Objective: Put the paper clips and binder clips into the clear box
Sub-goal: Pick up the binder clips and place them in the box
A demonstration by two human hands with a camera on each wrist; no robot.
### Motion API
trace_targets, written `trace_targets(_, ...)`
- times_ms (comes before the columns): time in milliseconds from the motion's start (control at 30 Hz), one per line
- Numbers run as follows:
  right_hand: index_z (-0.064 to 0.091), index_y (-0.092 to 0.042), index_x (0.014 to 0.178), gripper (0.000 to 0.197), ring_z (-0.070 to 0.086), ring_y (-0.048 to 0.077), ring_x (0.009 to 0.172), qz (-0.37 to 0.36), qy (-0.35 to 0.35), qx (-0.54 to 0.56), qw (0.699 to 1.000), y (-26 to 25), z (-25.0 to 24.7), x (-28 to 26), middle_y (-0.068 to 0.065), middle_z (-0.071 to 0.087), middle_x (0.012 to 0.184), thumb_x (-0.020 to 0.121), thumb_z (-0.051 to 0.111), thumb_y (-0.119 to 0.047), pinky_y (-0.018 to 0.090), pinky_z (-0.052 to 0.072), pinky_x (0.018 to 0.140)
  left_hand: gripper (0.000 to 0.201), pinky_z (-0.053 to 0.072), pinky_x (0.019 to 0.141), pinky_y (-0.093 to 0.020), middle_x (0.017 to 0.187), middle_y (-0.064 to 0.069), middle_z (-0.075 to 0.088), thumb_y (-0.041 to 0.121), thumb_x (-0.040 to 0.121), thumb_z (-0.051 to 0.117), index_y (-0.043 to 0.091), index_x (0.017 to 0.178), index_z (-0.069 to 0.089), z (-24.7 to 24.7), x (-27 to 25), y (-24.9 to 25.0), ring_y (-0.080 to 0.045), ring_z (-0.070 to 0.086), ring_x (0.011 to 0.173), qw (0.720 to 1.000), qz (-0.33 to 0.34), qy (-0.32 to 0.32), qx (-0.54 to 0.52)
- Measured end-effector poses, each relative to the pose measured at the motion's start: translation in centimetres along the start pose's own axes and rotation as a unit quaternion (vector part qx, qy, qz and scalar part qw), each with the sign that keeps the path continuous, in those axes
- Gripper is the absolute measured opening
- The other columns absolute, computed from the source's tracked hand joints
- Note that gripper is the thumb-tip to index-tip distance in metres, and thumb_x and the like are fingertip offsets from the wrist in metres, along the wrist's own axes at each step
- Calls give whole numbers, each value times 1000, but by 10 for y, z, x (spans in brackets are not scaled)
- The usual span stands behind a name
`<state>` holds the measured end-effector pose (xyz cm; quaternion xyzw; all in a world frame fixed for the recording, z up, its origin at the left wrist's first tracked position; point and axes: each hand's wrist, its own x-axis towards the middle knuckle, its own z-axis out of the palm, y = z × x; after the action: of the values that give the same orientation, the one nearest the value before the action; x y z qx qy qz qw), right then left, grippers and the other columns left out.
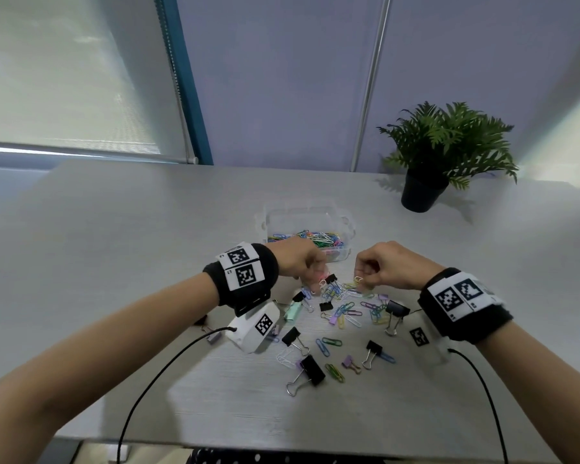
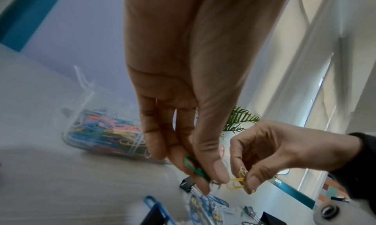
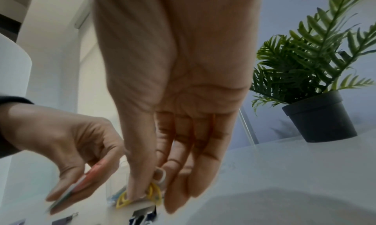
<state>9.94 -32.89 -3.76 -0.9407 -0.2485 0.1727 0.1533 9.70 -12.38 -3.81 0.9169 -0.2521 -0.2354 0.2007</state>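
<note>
- Left hand pinches a green paper clip.
- Right hand pinches yellow paper clips.
- Clear box, mid-table; no legible writing.

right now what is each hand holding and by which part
The left hand pinches paper clips, a green paper clip by its lower end. The right hand pinches yellow paper clips by their upper ends.

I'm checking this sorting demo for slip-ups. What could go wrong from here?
1. The left hand pinches several paper clips loosely; some may drop short of the clear box.
2. The right hand's yellow clips look interlinked and could drag extras along.
3. Binder clips near the wrist cables could get swept off the table.
</note>
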Motion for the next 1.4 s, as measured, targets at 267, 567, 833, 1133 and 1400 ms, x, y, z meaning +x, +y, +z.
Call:
trace_targets(267, 61, -15, 76, 13, 59, -1, 49, 1, 3, 56, 998, -5, -16, 7, -9, 58, 58, 78, 69, -5, 7, 45, 53, 22, 43, 64, -17, 70, 4, 69, 7, 79, 64, 24, 68, 56, -25, -9, -2, -4, 56, 61, 998, 5, 57, -29)
trace_targets(567, 66, -1, 91, 13, 59, 11, 56, -4, 86, 76, 993, -26, -37, 69, 17, 68, 83, 80, 62, 5, 8, 49, 49, 17, 46, 62, -20, 86, -5, 65, 1, 82, 62, 4, 98, 68, -68, 6, -27, -13, 57, 65, 988, -110, 106, 25)
trace_targets(833, 69, -7, 97, 17, 54, 12, 80, -32, 81, -51, 995, -20, -33, 36, 6, 69, 91, 82, 61, -6, 20, 38, 72, 21, 42, 82, -22, 105, -8, 71, 7, 85, 59, 8, 104, 68, -42, 0, 1, -21, 63, 99, 983, -27, 150, 99)
trace_targets(1133, 51, -17, 117, 61, 47, 15, 90, 28, -106, -129, 986, -1, 5, -8, -4, 46, 97, 66, 80, -33, 33, 43, 80, 24, 49, 85, -32, 100, -11, 70, 13, 78, 70, 5, 101, 67, 21, 31, 45, -24, 63, 94, 987, 55, -19, 151)
trace_targets(1400, 39, -23, 93, 50, 40, 14, 86, 23, -65, -126, 990, 6, 22, -2, -5, 42, 90, 64, 80, -26, 30, 33, 68, 52, 41, 74, -33, 105, -11, 51, 30, 64, 81, 7, 104, 56, 33, 31, 27, -24, 48, 93, 988, 0, 0, 155)
